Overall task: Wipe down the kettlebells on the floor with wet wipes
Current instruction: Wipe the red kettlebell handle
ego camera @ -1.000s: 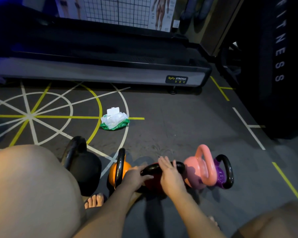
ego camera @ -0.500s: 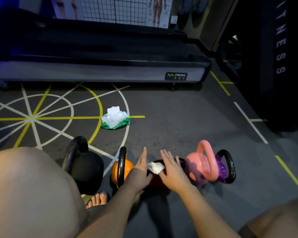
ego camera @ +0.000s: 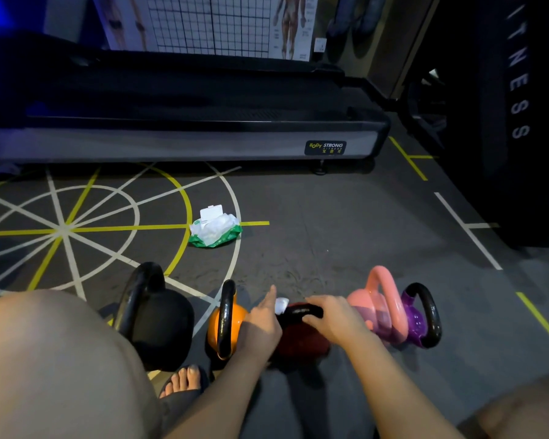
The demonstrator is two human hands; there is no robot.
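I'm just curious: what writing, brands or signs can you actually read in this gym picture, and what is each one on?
"BODY STRONG": label on the treadmill; the smaller lines beneath are too small to read.
"TNESS", running downward: dark upright pad; the letters above are unclear.
Wall poster: print too small.
Wet wipes pack: nothing legible.

Most of the red kettlebell and wipe hides behind the hands, left and right.
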